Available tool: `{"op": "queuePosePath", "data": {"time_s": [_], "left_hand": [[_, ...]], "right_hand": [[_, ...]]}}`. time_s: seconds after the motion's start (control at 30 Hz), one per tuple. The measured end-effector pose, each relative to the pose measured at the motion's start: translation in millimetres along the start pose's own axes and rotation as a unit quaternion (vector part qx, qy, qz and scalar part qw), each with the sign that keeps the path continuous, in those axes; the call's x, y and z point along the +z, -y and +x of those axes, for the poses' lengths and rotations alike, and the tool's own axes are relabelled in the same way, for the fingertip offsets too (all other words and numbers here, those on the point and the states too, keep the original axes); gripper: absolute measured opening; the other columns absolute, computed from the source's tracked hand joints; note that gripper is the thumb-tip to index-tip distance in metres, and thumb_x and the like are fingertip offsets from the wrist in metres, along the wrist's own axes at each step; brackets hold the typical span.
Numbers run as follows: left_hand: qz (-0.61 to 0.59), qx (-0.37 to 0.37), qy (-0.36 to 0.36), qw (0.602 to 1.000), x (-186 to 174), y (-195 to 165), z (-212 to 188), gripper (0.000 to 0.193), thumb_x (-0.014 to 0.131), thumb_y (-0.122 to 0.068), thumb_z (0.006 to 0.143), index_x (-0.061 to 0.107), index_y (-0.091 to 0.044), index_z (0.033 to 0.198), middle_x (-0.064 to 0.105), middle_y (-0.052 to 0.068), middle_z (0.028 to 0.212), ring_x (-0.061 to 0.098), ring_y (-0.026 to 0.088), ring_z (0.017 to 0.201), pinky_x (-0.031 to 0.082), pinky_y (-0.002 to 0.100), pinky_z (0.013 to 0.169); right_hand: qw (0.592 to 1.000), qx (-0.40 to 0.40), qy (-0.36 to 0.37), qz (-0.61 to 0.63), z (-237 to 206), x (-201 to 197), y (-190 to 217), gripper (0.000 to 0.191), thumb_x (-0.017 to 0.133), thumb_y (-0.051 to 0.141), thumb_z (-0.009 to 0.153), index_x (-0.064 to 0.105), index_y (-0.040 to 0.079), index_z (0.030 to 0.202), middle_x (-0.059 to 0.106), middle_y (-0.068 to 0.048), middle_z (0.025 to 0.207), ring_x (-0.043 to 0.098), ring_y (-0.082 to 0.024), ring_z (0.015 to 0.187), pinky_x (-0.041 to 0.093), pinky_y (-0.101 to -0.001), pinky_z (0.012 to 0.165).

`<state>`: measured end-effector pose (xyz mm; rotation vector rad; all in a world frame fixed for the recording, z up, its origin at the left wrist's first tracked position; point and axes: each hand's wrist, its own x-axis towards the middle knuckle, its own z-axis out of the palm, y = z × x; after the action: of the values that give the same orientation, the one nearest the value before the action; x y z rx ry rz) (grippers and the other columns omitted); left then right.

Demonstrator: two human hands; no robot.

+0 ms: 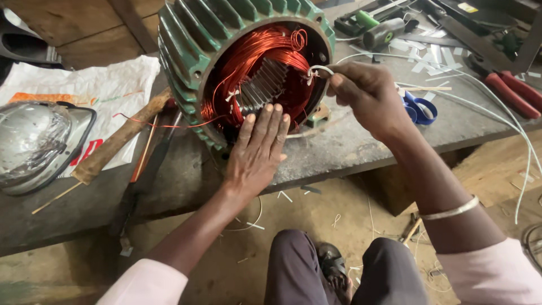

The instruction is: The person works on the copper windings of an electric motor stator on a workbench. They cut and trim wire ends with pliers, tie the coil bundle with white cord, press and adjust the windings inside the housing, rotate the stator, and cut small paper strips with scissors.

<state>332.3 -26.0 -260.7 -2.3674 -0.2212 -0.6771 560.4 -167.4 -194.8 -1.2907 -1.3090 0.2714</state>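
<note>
Green finned motor housing [195, 42] lies on its side near the front edge of the workbench [350, 149], open end facing the person. Copper windings [254, 53] already sit packed in the bore; steel slot teeth [262, 87] show bare in the middle. One loose copper strand [164, 124] trails out to the left.

Left hand [257, 149] lies flat, fingers spread, pressed against the lower coil and rim, gripping nothing. Right hand [367, 93] pinches a white lacing cord [319, 70] at the right rim of the opening, looped at the coil. A few white ties show on the coil; most of the ring appears unlaced, so binding looks early.

Room: the housing almost overhangs the front edge. Blue-handled scissors [420, 107] lie just beside the right wrist, red-handled pliers [511, 93] farther right. A wooden-handled hammer [121, 135] and a helmet [36, 144] sit left. Cord slack runs off the right edge.
</note>
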Motion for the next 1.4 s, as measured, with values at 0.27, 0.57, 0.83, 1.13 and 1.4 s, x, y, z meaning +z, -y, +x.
{"op": "queuePosePath", "data": {"time_s": [0.27,0.57,0.83,1.13,1.4], "left_hand": [[0.041,0.153,-0.035,0.987,-55,60,3,0.028,0.064,-0.019,0.093,0.075,-0.002,0.112,0.072,0.012,0.108,0.065,0.027,0.116,0.031,0.047,0.124],[0.258,0.219,-0.099,0.936,-73,89,30,0.038,0.059,-0.042,0.085,0.074,-0.009,0.093,0.071,0.007,0.091,0.066,0.022,0.105,0.023,0.048,0.124],[0.216,0.248,-0.044,0.943,-70,92,33,0.053,0.05,-0.057,0.095,0.074,-0.012,0.083,0.068,0.004,0.084,0.068,0.024,0.101,0.027,0.049,0.12],[0.167,0.218,0.009,0.961,-18,69,25,0.023,0.059,-0.023,0.09,0.074,-0.007,0.096,0.07,0.005,0.078,0.067,0.02,0.074,0.049,0.037,0.087],[-0.035,0.078,0.017,0.996,-39,51,39,0.046,0.067,-0.041,0.087,0.071,-0.002,0.11,0.071,0.012,0.09,0.069,0.024,0.078,0.053,0.039,0.072]], "right_hand": [[0.995,0.088,-0.023,0.029,-49,-9,-1,0.03,0.07,0.014,0.101,0.071,0.001,0.128,0.07,-0.005,0.095,0.063,-0.009,0.078,0.052,-0.0244,0.067],[0.973,-0.09,-0.167,-0.129,-52,9,-2,0.022,0.072,0.003,0.1,0.07,-0.007,0.119,0.068,-0.011,0.105,0.069,-0.011,0.086,0.056,-0.0235,0.07],[0.958,-0.104,-0.225,-0.142,-40,25,-14,0.017,0.078,0.01,0.104,0.075,-0.005,0.113,0.067,-0.011,0.092,0.067,-0.012,0.077,0.054,-0.0253,0.065],[0.895,-0.164,-0.253,-0.329,-14,34,-8,0.017,0.084,0.019,0.104,0.078,0.003,0.101,0.058,-0.01,0.073,0.055,-0.025,0.06,0.042,-0.0388,0.058],[0.938,-0.185,-0.244,-0.162,-2,37,-6,0.02,0.079,0.009,0.104,0.073,-0.005,0.117,0.071,-0.014,0.093,0.07,-0.017,0.081,0.056,-0.0303,0.069]]}}
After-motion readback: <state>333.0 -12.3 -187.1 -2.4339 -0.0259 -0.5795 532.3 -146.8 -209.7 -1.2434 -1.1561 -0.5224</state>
